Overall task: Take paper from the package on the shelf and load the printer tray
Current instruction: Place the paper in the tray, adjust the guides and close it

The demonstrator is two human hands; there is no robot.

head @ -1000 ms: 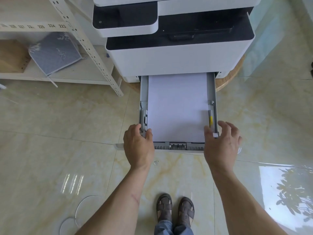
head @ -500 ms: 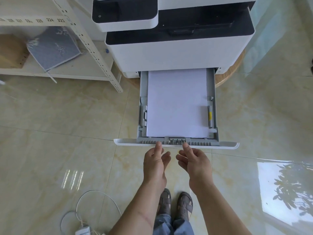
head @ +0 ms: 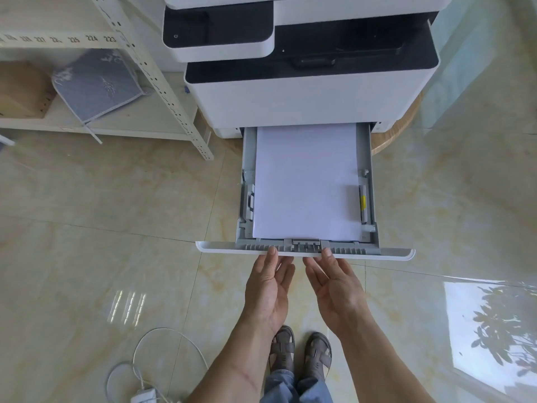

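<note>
The white printer [head: 305, 97] stands ahead with its grey paper tray [head: 374, 248] pulled out over the floor. A flat stack of white paper [head: 306, 184] lies inside the tray between the side guides. My left hand [head: 268, 289] and my right hand [head: 334, 286] are side by side just in front of the tray, fingers apart, thumbs touching the middle of its white front panel. Neither hand holds anything.
A white metal shelf [head: 162, 91] stands at the left with a grey-blue cushion [head: 96, 82] and a brown cardboard box [head: 23, 91] on it. A white cable and adapter [head: 145, 394] lie on the tiled floor at the lower left. My sandalled feet [head: 299, 356] are below the hands.
My hands left the tray's side guides and came together at the middle of its front panel. The view has shifted back slightly.
</note>
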